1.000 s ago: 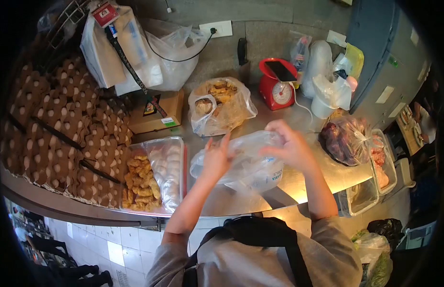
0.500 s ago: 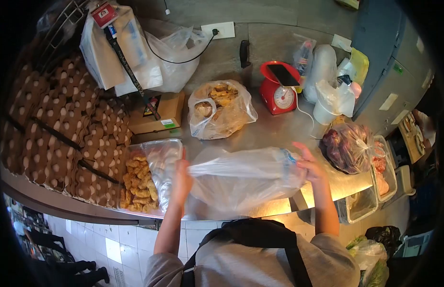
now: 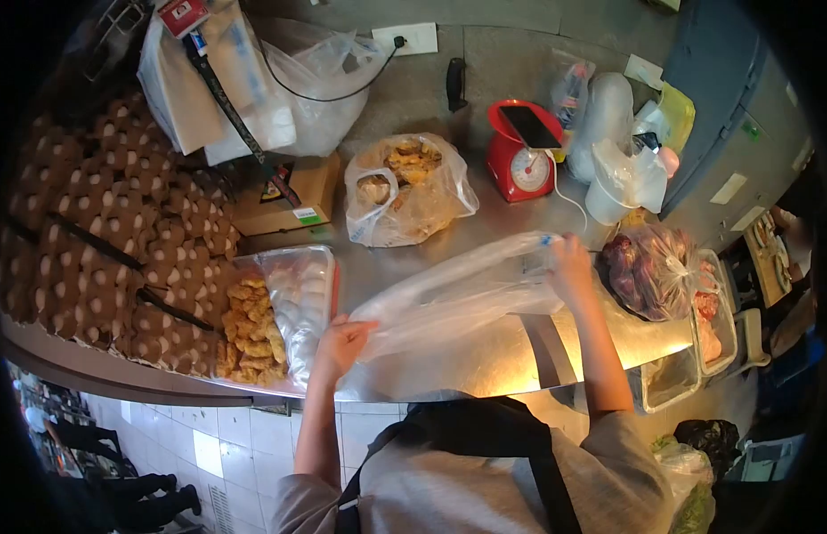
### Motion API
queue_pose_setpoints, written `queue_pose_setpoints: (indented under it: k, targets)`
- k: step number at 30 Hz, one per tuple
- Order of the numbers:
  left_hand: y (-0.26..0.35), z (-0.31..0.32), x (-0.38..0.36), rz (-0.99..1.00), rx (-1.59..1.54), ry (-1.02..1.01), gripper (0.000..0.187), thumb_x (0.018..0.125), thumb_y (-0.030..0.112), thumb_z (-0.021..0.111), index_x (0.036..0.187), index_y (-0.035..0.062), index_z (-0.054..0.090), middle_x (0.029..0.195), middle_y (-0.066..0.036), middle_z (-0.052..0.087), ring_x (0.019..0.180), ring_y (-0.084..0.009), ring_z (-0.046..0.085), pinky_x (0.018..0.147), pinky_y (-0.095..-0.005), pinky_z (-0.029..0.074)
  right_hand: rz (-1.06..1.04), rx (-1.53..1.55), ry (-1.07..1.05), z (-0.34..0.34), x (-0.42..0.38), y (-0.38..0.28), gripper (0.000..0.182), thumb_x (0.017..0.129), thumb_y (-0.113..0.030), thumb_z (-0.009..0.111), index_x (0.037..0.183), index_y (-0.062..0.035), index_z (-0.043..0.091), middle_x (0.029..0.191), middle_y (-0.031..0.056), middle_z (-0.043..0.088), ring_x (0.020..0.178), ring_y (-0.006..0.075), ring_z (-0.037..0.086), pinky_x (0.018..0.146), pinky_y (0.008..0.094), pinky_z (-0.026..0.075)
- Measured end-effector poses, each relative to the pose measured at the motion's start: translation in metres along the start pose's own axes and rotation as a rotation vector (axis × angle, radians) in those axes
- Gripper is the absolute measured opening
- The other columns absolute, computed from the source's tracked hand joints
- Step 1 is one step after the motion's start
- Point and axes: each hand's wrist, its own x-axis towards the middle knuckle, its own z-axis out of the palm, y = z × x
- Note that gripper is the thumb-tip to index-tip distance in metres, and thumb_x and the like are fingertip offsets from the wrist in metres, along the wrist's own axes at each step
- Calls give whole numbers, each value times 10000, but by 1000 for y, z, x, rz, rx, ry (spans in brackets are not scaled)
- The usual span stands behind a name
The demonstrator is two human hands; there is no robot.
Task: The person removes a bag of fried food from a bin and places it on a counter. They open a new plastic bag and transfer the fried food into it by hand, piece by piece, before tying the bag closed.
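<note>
A clear plastic bag [image 3: 458,289] is stretched above the steel table between my two hands. My left hand [image 3: 344,343] pinches its left end, close to the tray [image 3: 332,276] of golden fried pieces [image 3: 251,334] and white plastic-covered items. At the bag's upper right corner, by a small blue mark, my right hand [image 3: 571,267] is closed on the plastic. The bag looks flat, with nothing visible inside. Behind it stands an open plastic bag of fried food [image 3: 413,191].
Stacked egg trays [image 3: 102,240] fill the left side beside a cardboard box [image 3: 289,200]. A red scale [image 3: 523,160] with a phone [image 3: 531,127] on top stands at the back. To the right are a bag of dark red produce [image 3: 647,271], a white tub [image 3: 609,200] and a tray of meat [image 3: 712,311].
My right hand has risen and closed on the bag's corner; its fingers were spread before. The bag has gone from puffed and bunched to a slanting, flatter stretch.
</note>
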Motion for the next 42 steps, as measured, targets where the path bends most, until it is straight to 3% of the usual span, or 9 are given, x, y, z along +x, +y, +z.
queue_pose_setpoints:
  k: [10,17,23,26,28,31,35,37,42]
  targets:
    - [52,2,-27,68,-37,262,501,744,148,614,1216,169,446,1248,-267,327,1084,-417,417,854,-413,399,-660,420,59,-72,-49,-90,152,690,-94,621,831,-40,606,998,100,539,987,292,483,849,372,398]
    - [100,-31,-46,102,441,476,422,714,269,667,1093,134,543,1244,-237,349,940,-393,527,771,-395,455,-600,348,-89,5,-29,-90,126,754,-81,515,846,-11,564,869,120,533,850,282,502,747,362,422]
    - [82,-11,-14,88,-29,397,367,722,211,656,1037,72,530,1057,-178,496,893,-350,534,750,-407,439,-607,482,13,32,-19,-116,181,760,-114,526,922,-33,535,900,128,536,847,299,526,727,365,439]
    - [73,-18,-12,57,-65,448,321,728,151,635,1022,68,539,1047,-167,506,911,-338,529,750,-391,438,-320,248,-476,27,-15,-95,212,740,-132,566,930,-47,523,930,134,525,871,318,531,716,376,449]
    - [97,-29,-26,138,413,746,262,731,145,611,983,77,587,1026,-183,524,980,-328,514,801,-379,431,-381,232,-399,25,-26,-82,228,721,-165,603,903,-50,528,978,139,517,903,328,529,712,386,452]
    - [124,6,-2,444,44,363,179,747,124,570,909,52,601,1013,-193,539,983,-312,525,784,-367,445,-366,190,-434,32,-18,-84,306,723,-174,603,999,-72,519,1029,144,508,941,331,520,725,389,452]
    - [105,75,99,126,596,-321,280,726,202,592,907,-12,603,1030,-214,534,951,-304,552,744,-356,477,-439,152,-483,45,10,-72,499,675,-233,657,1112,-90,462,1105,157,481,983,323,507,785,404,435]
    - [99,80,110,121,632,-388,380,729,248,593,999,-17,562,1103,-238,486,964,-318,545,746,-357,479,-427,-89,-776,17,16,-62,782,597,-288,720,1258,-113,341,1251,187,366,1129,341,399,912,417,365]
    - [94,77,119,72,904,-275,697,723,354,599,1262,-10,348,1325,-271,244,1015,-388,501,752,-375,480,-212,-115,-587,-7,-6,-37,1014,515,-336,768,1337,-117,216,1381,187,158,1264,363,168,1017,430,227]
